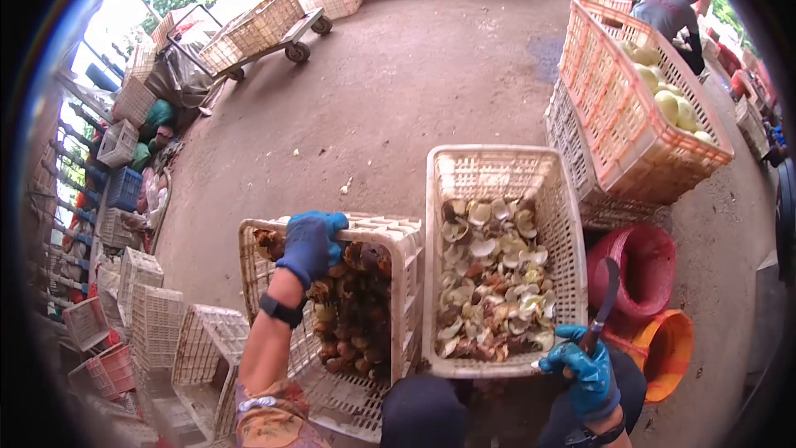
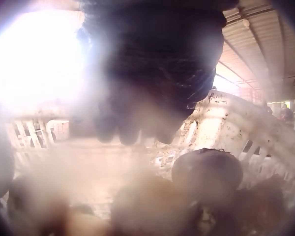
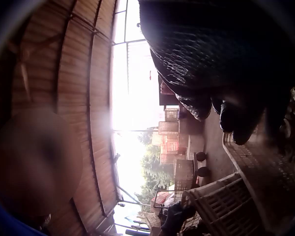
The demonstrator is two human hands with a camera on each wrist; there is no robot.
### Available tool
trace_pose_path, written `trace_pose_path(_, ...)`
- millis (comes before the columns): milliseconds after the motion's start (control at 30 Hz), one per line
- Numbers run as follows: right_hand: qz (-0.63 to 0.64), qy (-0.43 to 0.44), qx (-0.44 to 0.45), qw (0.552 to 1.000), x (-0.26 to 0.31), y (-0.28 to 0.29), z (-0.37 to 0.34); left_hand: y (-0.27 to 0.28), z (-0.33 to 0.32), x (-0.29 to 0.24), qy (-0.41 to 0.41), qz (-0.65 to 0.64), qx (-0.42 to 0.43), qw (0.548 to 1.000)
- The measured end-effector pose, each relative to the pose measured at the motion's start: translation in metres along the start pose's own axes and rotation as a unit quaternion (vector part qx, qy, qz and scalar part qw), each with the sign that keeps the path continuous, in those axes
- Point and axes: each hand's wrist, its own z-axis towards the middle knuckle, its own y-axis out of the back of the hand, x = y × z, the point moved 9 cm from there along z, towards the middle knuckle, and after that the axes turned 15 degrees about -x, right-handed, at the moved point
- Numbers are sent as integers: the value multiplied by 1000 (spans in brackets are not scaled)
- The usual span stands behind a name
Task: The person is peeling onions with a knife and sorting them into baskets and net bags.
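On the left, my blue-gloved left hand point(image 1: 308, 245) grips the far rim of a dirty white plastic crate point(image 1: 406, 265), which is tilted towards me. Round brown-skinned produce point(image 1: 356, 299) lies heaped inside it; its kind is unclear. The left wrist view shows the dark gloved fingers point(image 2: 130, 130) hanging over the rim, with blurred produce below. My right hand point(image 1: 587, 377), in a teal glove, holds a knife point(image 1: 612, 290) by its dark handle, the curved blade pointing up. That hand is at the near right corner of a second crate point(image 1: 572, 224) holding pale and brown peel scraps point(image 1: 497, 282).
A pink bucket point(image 1: 609, 282) and an orange bucket point(image 1: 680, 357) stand to the right. Behind them, stacked crates point(image 1: 613, 124) hold pale green round produce point(image 1: 676, 108). Another person point(image 1: 667, 8) is beyond. More crates point(image 1: 157, 323) line the left side, and a loaded trolley point(image 1: 294, 37) stands farther back.
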Motion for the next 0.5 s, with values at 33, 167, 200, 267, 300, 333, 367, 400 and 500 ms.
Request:
trace_pose_path(33, -18, 11, 5, 1000, -2, 3, 0, 30, -20, -10, -29, 6, -44, 999)
trace_pose_path(167, 7, 38, 17, 999, -11, 13, -2, 41, -35, -4, -41, -13, -86, 995)
trace_pose_path(200, 29, 39, 7, 999, -7, 13, -7, 25, -27, 5, -15, -7, -40, 999)
trace_pose_path(267, 29, 46, 6, 999, 6, 17, -11, 25, -22, -8, -3, 0, -28, 1000)
trace_pose_path(300, 34, 41, 4, 999, 3, 19, -14, 25, -24, -11, -4, 9, -27, 1000)
trace_pose_path(333, 49, 39, 15, 998, 2, 21, -12, 30, -26, -11, -3, 4, -38, 999)
trace_pose_path(367, 49, 46, 17, 998, 6, 23, -11, 38, -33, -9, -2, -3, -48, 999)
trace_pose_path(400, 51, 51, 17, 997, 9, 23, -10, 45, -40, -8, -4, -10, -56, 998)
trace_pose_path(500, 59, 59, 20, 996, 11, 17, -6, 92, -78, -22, -33, -11, -77, 996)
